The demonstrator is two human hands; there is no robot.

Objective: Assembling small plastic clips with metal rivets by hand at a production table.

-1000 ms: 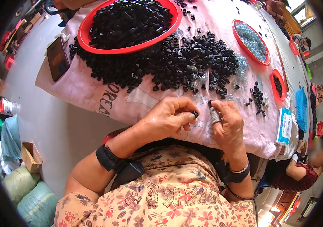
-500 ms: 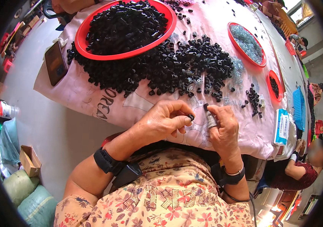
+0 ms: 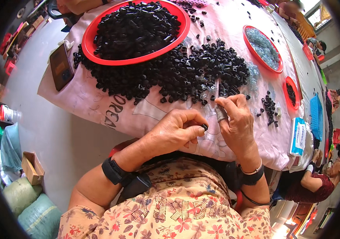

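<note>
My left hand (image 3: 178,128) is closed, pinching a small black plastic piece (image 3: 205,127) between thumb and fingertips, above the near edge of the pink cloth (image 3: 154,115). To its right my right hand (image 3: 237,119) has its fingers bent together, with grey wrapping round one digit. Those fingertips are at the near edge of a heap of small black plastic parts (image 3: 138,81); whether anything is between them is hidden. Clear, spring-like coils (image 3: 252,77) lie mixed in at the heap's right side. Behind the heap, a large red basin (image 3: 136,61) is piled with more black parts.
Right of the heap stand a red basin of coils (image 3: 275,71), a small red dish (image 3: 296,104), a loose black cluster (image 3: 269,109), a blue-and-white packet (image 3: 297,135) and a blue basket (image 3: 316,119). A phone (image 3: 61,67) lies at left. A person (image 3: 317,179) sits at right.
My right hand has moved up to the heap's near edge; the black tip seen at its fingers before no longer shows. My left hand keeps its pinch, slightly lower and further right.
</note>
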